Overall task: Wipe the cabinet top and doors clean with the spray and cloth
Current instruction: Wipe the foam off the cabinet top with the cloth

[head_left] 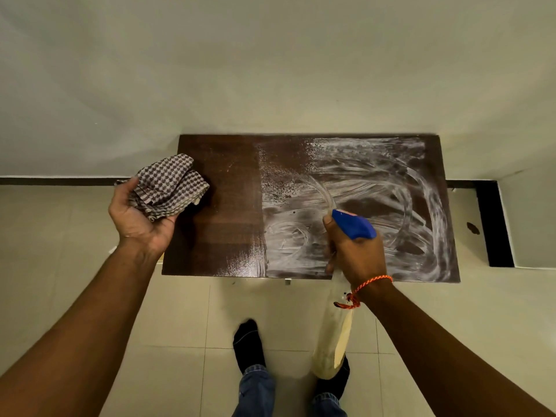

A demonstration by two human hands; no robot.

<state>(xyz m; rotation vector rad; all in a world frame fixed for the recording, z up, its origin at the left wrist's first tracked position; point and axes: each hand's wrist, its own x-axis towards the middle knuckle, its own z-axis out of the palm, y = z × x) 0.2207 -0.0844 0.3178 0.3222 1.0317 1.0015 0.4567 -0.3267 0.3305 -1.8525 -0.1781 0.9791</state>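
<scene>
The dark brown cabinet top lies below me against the wall. Its right half is covered in white smeared streaks and speckles, its left part is bare wood. My left hand is palm up at the cabinet's left edge, holding a bunched brown-and-white checked cloth. My right hand grips a spray bottle with a blue trigger head over the front middle of the top. A jet of spray arcs from the nozzle towards the middle. The bottle's pale clear body hangs down below my wrist. The cabinet doors are hidden.
A cream wall rises behind the cabinet. Beige floor tiles surround it. My feet in black socks stand in front. A dark skirting strip and a wall corner stand to the right, with a dark mark on the floor.
</scene>
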